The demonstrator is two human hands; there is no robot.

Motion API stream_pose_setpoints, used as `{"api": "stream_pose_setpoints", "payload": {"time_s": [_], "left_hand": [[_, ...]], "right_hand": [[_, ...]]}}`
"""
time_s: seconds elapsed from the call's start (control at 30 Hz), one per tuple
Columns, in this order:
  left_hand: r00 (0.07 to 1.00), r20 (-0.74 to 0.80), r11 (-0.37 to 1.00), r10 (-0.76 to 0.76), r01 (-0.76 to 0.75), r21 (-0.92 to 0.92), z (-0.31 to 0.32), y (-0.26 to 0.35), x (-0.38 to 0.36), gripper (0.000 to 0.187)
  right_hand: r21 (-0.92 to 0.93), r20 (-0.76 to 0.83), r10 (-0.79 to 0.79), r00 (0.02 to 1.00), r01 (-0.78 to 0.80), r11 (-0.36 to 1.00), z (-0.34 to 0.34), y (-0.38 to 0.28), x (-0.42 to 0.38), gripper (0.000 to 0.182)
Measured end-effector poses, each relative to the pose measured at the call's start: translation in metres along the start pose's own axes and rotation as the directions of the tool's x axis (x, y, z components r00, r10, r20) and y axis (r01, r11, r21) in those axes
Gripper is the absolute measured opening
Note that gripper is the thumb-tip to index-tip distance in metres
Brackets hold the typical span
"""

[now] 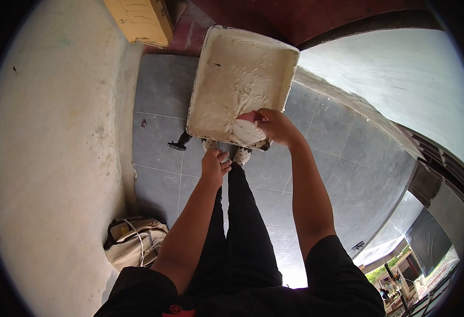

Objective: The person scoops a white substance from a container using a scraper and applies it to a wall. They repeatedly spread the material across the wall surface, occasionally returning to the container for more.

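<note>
Wall (47, 158), pale plaster, bounding the grey tiled floor (322, 158) left of the tray. Tray (240, 79), large, square, coated in white paste, standing on the floor ahead of the person's feet. Canvas bag (135, 240), slumped against the wall, well behind the tray. Cardboard box (142, 20), beyond the tray's far-left corner. Right hand (275, 127), fingers closed on a white lump of paste (246, 132) at the tray's near rim. Left hand (214, 165), loosely curled, holding nothing, just below that rim. Dark tool handle (179, 142), beside the near-left corner.
</note>
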State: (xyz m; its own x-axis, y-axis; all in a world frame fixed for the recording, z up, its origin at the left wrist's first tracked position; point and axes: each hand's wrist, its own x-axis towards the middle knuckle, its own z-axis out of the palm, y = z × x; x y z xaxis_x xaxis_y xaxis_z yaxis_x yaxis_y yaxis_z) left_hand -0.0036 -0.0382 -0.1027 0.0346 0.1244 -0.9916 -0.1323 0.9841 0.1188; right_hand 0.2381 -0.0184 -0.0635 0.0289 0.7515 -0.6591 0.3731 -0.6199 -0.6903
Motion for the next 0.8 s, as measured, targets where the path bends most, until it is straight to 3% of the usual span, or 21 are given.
{"api": "stream_pose_setpoints", "payload": {"time_s": [0.03,0.1,0.13,0.2,0.43,0.5,0.8], "left_hand": [[1.000,-0.001,1.000,0.003,-0.003,0.003,0.000,0.000,-0.001,0.046],[1.000,-0.001,1.000,0.006,-0.006,0.006,0.002,0.001,-0.003,0.046],[1.000,-0.005,1.000,0.006,-0.006,0.004,0.002,0.000,-0.001,0.046],[1.000,-0.007,1.000,0.006,-0.006,0.004,0.003,-0.001,0.001,0.045],[1.000,0.012,1.000,0.019,-0.019,0.021,0.002,-0.005,0.005,0.042],[1.000,0.014,0.999,0.022,-0.023,0.029,0.003,-0.005,0.002,0.042],[1.000,0.000,0.999,0.007,-0.007,0.046,0.002,-0.008,-0.007,0.044]], "right_hand": [[0.000,0.000,-0.001,1.000,0.001,1.000,-0.002,0.004,-0.003,0.026],[0.258,-0.009,0.014,1.000,-0.011,0.966,-0.005,0.013,-0.009,0.027],[0.257,-0.010,0.013,1.000,-0.010,0.966,-0.005,0.015,-0.012,0.027],[0.463,-0.017,0.068,0.998,-0.052,0.885,-0.005,0.020,-0.018,0.027],[0.645,-0.035,0.127,0.991,-0.075,0.761,-0.009,0.029,-0.025,0.025],[0.739,-0.019,0.104,0.994,-0.056,0.672,-0.009,0.032,-0.024,0.024],[0.834,-0.018,0.051,0.999,-0.013,0.552,-0.013,0.028,-0.034,0.025]]}}
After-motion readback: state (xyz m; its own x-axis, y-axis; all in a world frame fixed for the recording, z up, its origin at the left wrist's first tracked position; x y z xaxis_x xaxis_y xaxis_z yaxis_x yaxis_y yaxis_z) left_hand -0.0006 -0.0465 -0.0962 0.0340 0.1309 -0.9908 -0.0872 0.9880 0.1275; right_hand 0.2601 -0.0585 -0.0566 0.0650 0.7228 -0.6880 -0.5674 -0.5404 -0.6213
